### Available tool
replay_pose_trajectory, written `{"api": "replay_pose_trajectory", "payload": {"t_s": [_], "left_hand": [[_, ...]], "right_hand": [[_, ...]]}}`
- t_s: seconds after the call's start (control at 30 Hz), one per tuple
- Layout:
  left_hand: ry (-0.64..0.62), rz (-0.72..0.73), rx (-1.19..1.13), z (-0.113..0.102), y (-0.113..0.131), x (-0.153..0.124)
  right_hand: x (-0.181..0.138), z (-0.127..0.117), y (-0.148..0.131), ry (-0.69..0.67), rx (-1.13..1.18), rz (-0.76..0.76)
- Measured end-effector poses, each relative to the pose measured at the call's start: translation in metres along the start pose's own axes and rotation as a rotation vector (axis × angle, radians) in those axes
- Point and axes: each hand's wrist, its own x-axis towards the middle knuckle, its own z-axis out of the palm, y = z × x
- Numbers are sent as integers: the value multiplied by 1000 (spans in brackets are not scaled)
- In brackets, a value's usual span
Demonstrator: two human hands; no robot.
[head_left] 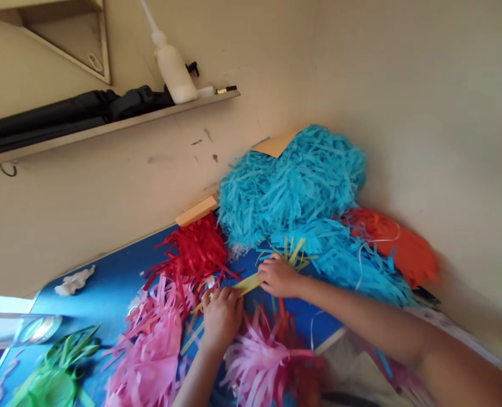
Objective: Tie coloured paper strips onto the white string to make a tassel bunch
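On a blue table (107, 282) my left hand (221, 316) and my right hand (278, 276) both grip a yellow-green fringed paper strip (246, 284), one at each end. Both hands have their fingers curled closed on it. The strip's cut fringe (295, 251) fans out just past my right hand, against a big heap of light blue shredded paper (293, 192). Red fringed paper (195, 251) lies just above my left hand. Pink fringed paper (149, 345) lies to its left and below it.
Orange paper (403, 249) lies at the right by the wall. Green fringe (56, 367) sits at the lower left beside a shiny metal object (39, 329). A shelf (119, 125) on the wall holds a white squeeze bottle (174, 70) and black gear. A crumpled white tissue (73, 281) lies on the table.
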Motion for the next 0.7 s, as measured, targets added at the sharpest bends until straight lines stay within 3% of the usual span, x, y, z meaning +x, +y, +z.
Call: {"api": "replay_pose_trajectory", "payload": {"t_s": [0.2, 0.53, 0.7], "left_hand": [[-22, -98, -22, 7, -14, 6], [-91, -137, 58, 15, -16, 23], [-65, -124, 91, 12, -16, 22]], "right_hand": [[12, 6, 25, 10, 74, 89], [14, 22, 16, 61, 24, 214], [16, 18, 15, 78, -10, 230]]}}
